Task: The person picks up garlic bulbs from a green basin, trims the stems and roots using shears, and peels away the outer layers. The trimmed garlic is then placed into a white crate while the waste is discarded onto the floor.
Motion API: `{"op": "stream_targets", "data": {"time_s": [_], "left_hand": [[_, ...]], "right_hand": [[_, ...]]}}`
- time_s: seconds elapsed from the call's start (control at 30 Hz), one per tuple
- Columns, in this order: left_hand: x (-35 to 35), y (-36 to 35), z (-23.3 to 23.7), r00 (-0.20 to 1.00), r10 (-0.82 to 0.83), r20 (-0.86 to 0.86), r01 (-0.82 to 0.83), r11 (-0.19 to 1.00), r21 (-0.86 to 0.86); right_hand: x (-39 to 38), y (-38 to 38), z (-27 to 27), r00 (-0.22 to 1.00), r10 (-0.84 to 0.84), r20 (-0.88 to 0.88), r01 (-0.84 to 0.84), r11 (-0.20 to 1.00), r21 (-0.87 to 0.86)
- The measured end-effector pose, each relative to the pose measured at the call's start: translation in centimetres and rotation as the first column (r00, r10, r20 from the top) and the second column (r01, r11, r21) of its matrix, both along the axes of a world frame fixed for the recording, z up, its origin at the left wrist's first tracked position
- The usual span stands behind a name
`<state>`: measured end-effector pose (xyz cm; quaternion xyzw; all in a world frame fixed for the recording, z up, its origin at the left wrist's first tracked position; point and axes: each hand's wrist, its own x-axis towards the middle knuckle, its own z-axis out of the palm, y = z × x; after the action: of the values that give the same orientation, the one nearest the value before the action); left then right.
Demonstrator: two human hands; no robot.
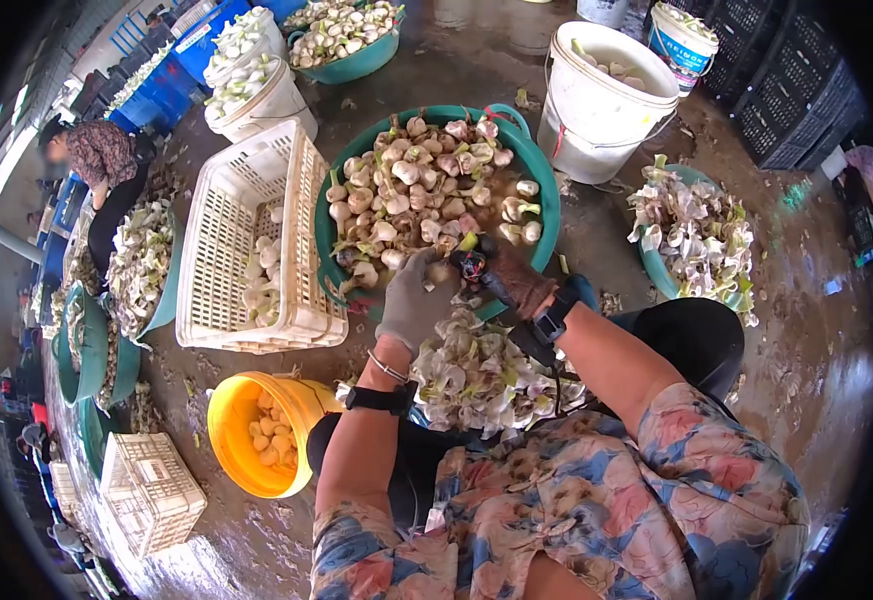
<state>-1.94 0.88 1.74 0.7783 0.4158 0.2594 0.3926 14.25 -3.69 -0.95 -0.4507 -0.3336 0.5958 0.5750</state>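
Observation:
My left hand, in a grey glove, is closed around a garlic bulb at the front rim of a green tub. Close beside it is my right hand, in a dark glove, its fingers closed on something dark that I cannot make out. A bit of green stem shows between the hands. Piled garlic bulbs fill much of the tub, with some brownish water at its right. Below my hands lies a heap of garlic skins and leaves.
Left of the tub stands a white crate holding some bulbs. A yellow bucket contains peeled garlic. At right are a white bucket, a basin of garlic peelings and stacked black crates. Another person works at far left.

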Motion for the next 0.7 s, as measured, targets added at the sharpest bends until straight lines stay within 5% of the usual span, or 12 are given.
{"op": "stream_targets", "data": {"time_s": [0.1,0.2,0.27,0.33,0.4,0.43,0.5,0.53,0.6,0.63,0.67,0.7], "left_hand": [[-0.3,0.4,-0.3,0.999,-0.001,-0.037,0.004,0.998,0.069],[-0.4,0.7,-0.8,0.999,0.001,0.033,0.003,0.991,-0.131],[-0.6,0.6,-1.4,0.909,0.031,0.415,0.126,0.93,-0.346],[-1.2,0.4,-0.1,0.877,0.119,0.465,0.168,0.831,-0.53],[-1.5,0.7,0.4,0.841,0.186,0.508,0.287,0.642,-0.71],[-1.4,0.5,0.2,0.841,0.186,0.508,0.287,0.643,-0.71],[-0.8,-0.2,-0.1,0.852,0.155,0.5,0.216,0.767,-0.605],[-0.5,-0.4,-0.1,0.872,0.078,0.483,0.17,0.877,-0.449],[-0.4,-0.2,0.3,0.86,0.109,0.498,0.192,0.835,-0.516],[-0.5,-0.1,0.5,0.847,0.145,0.511,0.213,0.789,-0.576],[-0.8,0.5,0.0,0.827,0.199,0.526,0.261,0.693,-0.672],[-0.8,0.8,0.0,0.828,0.201,0.524,0.257,0.694,-0.673]], "right_hand": [[0.0,-0.3,0.5,0.999,0.026,-0.036,-0.027,1.0,-0.015],[0.0,-0.3,1.1,0.99,0.02,0.138,-0.024,0.999,0.026],[0.2,-0.9,1.5,0.986,0.036,0.164,-0.046,0.997,0.056],[0.6,-1.1,1.8,0.981,0.052,0.188,-0.069,0.994,0.089],[1.0,-0.8,2.0,0.74,0.099,0.666,-0.084,0.995,-0.056],[1.0,-0.8,1.3,0.74,0.099,0.665,-0.084,0.995,-0.055],[0.7,-0.8,0.1,0.997,0.0,0.072,0.005,0.997,-0.073],[0.7,-0.8,-0.1,0.997,0.0,0.071,0.005,0.997,-0.074],[0.8,-1.0,-0.3,0.728,-0.126,0.674,-0.121,0.944,0.306],[0.0,-1.3,1.3,0.729,-0.125,0.673,-0.119,0.945,0.304],[-1.1,-1.6,2.9,0.942,-0.114,0.316,0.086,0.991,0.1],[-1.8,-1.7,4.0,0.976,-0.197,-0.09,0.179,0.968,-0.174]]}}
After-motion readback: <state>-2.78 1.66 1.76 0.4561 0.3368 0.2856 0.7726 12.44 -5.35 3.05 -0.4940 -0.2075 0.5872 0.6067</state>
